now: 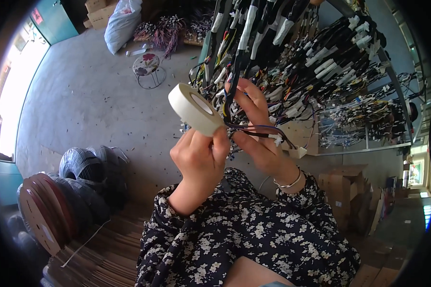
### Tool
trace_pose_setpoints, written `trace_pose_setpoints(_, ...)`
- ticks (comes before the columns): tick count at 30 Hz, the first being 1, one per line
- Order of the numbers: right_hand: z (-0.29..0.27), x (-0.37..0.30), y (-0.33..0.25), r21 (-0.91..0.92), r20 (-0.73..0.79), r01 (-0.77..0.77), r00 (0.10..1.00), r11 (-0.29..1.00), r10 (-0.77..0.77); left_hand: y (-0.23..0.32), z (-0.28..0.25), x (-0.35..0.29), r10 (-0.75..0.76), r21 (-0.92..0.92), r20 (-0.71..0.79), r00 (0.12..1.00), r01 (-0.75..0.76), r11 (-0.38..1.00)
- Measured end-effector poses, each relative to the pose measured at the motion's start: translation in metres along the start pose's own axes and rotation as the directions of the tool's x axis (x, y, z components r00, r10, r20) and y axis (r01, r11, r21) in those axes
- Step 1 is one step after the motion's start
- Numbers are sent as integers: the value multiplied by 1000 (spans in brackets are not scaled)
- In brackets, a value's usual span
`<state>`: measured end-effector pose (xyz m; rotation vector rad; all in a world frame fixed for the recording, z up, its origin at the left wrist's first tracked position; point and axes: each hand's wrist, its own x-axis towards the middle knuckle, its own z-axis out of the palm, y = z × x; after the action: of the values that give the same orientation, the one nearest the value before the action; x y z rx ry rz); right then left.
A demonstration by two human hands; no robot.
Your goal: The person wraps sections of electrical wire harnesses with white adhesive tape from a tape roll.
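My left hand [198, 150] is closed on a roll of white tape [189, 112], which tilts up above the fingers. Close beside it, my right hand [261, 129] grips a wire harness [232, 98] with black-wrapped branches. Its thumb lies under several loose wires, and its index finger curls behind the black-wrapped stem. A white connector [297, 152] hangs from the wire ends to the right of that hand. The tape roll's edge meets the harness between both hands; whether a strip is stuck there I cannot make out.
Many wire harnesses [325, 62] hang from a metal rack [392, 71] ahead and to the right. A round stool [146, 64] and a white sack [123, 26] are at the far left. Cable coils [84, 165], a large reel [43, 210] and cardboard boxes [342, 191] lie nearer.
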<state>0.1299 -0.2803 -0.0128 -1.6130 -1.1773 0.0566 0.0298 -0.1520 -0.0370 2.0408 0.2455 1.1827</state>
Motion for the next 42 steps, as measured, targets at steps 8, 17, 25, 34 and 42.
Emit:
trace_pose_setpoints(8, -7, 17, -6, 42, 304, -198, 936, 979, 177, 10, -15, 21, -574, -413, 511, 639, 769, 489)
trace_pose_setpoints(17, -34, 13, -22, -134, 272, -189, 937, 973, 220, -3, -28, 28, -303, -277, 891, 338, 934, 226)
trace_pose_setpoints(25, -43, 13, -30, -100, 312, -253, 911, 962, 272, -7, -23, 22, -106, -395, 762, 639, 588, 706)
trace_pose_setpoints(34, -40, -6, -28, 35, 191, -331, 928, 943, 318, 6, -4, 23, 148, -213, 412, 899, -63, 975)
trace_pose_setpoints(42, -57, -15, -16, -6, 134, -336, 933, 942, 334, -2, 15, 37, -66, -280, 706, 705, 363, 889)
